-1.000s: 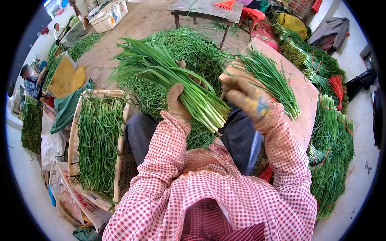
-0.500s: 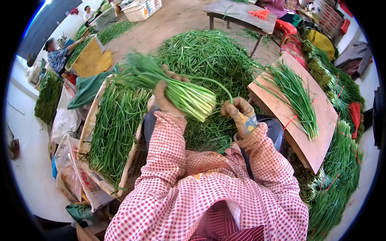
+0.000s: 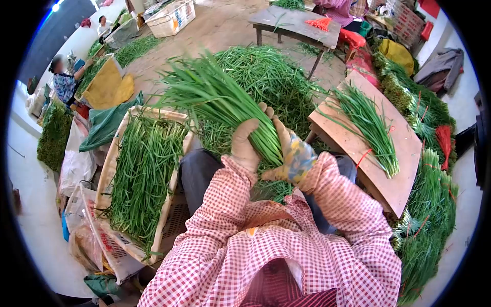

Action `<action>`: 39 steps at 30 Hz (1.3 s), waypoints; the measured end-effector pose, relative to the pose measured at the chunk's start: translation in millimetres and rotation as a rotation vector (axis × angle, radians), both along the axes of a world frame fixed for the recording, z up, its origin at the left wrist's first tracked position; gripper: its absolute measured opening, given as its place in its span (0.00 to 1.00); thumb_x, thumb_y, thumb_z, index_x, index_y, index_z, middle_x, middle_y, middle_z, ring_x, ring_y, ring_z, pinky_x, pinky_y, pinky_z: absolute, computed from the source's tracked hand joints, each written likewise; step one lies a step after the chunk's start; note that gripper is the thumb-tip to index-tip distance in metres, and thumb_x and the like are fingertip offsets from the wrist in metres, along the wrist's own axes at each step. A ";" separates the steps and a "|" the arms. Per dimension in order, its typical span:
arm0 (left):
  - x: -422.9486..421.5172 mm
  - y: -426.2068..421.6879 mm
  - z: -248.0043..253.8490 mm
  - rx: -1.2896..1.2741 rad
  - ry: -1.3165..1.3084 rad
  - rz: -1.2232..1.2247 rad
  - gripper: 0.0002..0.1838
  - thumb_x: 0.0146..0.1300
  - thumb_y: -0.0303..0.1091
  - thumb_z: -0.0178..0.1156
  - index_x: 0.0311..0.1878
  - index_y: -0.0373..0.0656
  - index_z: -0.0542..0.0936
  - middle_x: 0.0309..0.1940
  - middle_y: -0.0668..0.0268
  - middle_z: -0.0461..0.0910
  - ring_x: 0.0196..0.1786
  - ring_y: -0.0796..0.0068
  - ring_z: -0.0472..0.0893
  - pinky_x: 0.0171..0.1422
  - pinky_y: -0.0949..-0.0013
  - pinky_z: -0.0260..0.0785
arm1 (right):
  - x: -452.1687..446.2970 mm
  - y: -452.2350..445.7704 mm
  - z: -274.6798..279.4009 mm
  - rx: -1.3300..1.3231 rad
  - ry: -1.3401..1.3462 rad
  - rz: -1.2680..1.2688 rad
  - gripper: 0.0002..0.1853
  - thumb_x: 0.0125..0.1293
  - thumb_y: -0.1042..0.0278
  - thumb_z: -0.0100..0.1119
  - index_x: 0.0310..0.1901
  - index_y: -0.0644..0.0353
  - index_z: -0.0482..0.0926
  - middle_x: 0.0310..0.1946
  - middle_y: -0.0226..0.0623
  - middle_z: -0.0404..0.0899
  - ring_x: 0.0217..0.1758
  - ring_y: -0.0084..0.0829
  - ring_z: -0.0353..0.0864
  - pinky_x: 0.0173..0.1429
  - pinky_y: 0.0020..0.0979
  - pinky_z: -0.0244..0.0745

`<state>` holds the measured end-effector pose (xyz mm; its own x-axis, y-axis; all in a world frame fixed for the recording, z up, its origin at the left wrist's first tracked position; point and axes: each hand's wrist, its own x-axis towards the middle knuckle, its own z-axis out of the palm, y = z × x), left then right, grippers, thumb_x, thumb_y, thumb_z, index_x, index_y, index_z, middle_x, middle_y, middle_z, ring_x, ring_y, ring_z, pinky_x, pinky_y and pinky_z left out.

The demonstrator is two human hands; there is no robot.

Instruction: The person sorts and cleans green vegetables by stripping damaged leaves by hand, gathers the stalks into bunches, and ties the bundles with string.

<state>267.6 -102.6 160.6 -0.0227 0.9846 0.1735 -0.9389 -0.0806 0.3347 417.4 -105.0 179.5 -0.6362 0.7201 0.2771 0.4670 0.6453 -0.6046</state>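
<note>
A thick bunch of long green stalks (image 3: 225, 100) slants across the middle of the head view, leafy tops at the upper left, stem ends at the lower right. My left hand (image 3: 246, 143), in a tan glove, is wrapped round its lower part. My right hand (image 3: 291, 158), in a tan glove with a blue and yellow patch, is against the stem ends, its palm covering them and its thumb below. Behind the bunch lies a large heap of loose green stalks (image 3: 271, 71). On the board to the right rests a smaller bunch (image 3: 368, 125).
A crate (image 3: 105, 176) filled with green stalks stands at the left. The wooden board (image 3: 332, 125) bears red ties. Tied bundles (image 3: 427, 215) are stacked at the far right. A low table (image 3: 261, 19) stands beyond the heap. Two people sit at the upper left, another is partly visible at the top.
My right hand held the end of a single stalk beside the bunch half a second ago; now it is against the bunch's stem ends. The bunch has tilted more steeply downward.
</note>
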 end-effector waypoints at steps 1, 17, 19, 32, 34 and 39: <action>7.3 3.0 -5.6 0.001 -0.005 0.029 0.27 0.49 0.26 0.61 0.56 0.35 0.71 0.48 0.58 0.77 0.51 0.61 0.77 0.59 0.61 0.71 | 0.4 -4.1 -2.1 -0.109 0.006 -0.057 0.64 0.36 0.55 0.79 0.71 0.67 0.45 0.61 0.61 0.64 0.66 0.55 0.63 0.67 0.40 0.63; 23.1 -16.8 -26.9 -0.381 0.379 -0.387 0.40 0.50 0.38 0.70 0.65 0.41 0.64 0.57 0.63 0.72 0.58 0.68 0.73 0.62 0.61 0.66 | 1.7 130.7 -16.1 -0.292 -0.622 -0.116 0.42 0.55 0.70 0.59 0.71 0.62 0.49 0.62 0.47 0.68 0.63 0.36 0.71 0.63 0.30 0.68; 35.6 -17.8 -44.7 -0.373 0.577 -0.540 0.37 0.49 0.33 0.69 0.64 0.40 0.66 0.60 0.59 0.69 0.60 0.68 0.71 0.59 0.64 0.68 | -25.8 139.4 5.0 -0.242 -0.834 -0.131 0.41 0.54 0.66 0.55 0.70 0.65 0.51 0.61 0.53 0.69 0.61 0.43 0.73 0.60 0.30 0.70; -25.1 -60.1 -47.7 0.083 1.432 0.593 0.09 0.56 0.31 0.64 0.37 0.37 0.80 0.25 0.60 0.80 0.27 0.71 0.81 0.32 0.69 0.73 | 41.1 72.8 -59.2 -0.227 -0.178 -0.152 0.36 0.48 0.71 0.68 0.60 0.60 0.62 0.48 0.42 0.75 0.54 0.39 0.76 0.55 0.33 0.71; -33.4 -59.8 -33.5 -0.058 1.597 0.620 0.17 0.57 0.31 0.64 0.48 0.39 0.74 0.21 0.61 0.77 0.24 0.68 0.79 0.29 0.67 0.71 | 43.1 65.4 -64.1 -0.111 -0.113 -0.110 0.35 0.50 0.71 0.65 0.61 0.60 0.62 0.48 0.42 0.76 0.52 0.39 0.77 0.53 0.32 0.72; -33.1 -28.7 -25.9 0.062 2.031 0.481 0.25 0.62 0.42 0.60 0.56 0.41 0.64 0.22 0.57 0.77 0.25 0.55 0.79 0.28 0.58 0.70 | 40.8 49.2 -59.1 -0.109 -0.134 -0.023 0.37 0.49 0.72 0.62 0.64 0.59 0.60 0.50 0.39 0.78 0.53 0.36 0.79 0.54 0.30 0.72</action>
<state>234.6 -131.4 134.6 0.0051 0.9533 0.3020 0.7621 -0.1992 0.6161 458.2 -55.8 120.4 -0.6453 0.7559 0.1103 0.5622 0.5677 -0.6014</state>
